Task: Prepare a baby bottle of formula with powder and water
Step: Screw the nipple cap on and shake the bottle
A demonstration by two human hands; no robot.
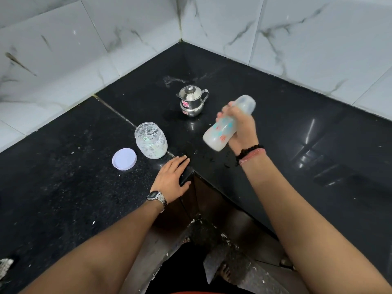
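My right hand [241, 128] grips a capped baby bottle [220, 132] of milky white liquid above the black counter. The bottle is tilted, its cap end up and to the right, and it looks motion-blurred. An open clear jar [151, 140] with white powder and a pale green scoop inside stands left of centre. Its white lid [124, 159] lies flat beside it on the left. A small steel pot [192, 101] with a lid, spout and handle stands behind. My left hand [172, 177] rests flat, fingers straight, on the counter's inner corner edge.
The black stone counter [297, 128] forms an L against white marbled wall tiles [63, 49]. Water drops lie near the front edge under the bottle. Below the counter's inner corner the floor and my feet show.
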